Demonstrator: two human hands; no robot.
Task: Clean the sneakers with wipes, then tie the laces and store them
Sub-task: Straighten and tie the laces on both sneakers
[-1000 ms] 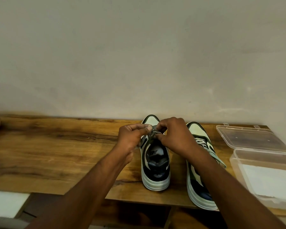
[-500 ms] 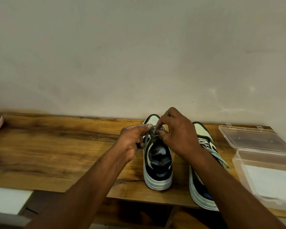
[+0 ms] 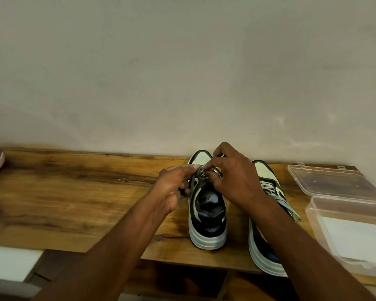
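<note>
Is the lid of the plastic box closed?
No, the clear plastic box sits open on the wooden shelf, with its lid folded back flat behind it.

No text, number or brand name can be read. The one mark is a dark emblem on the insole of the left sneaker, just below both hands (too small and blurred to make out any letters).
</note>
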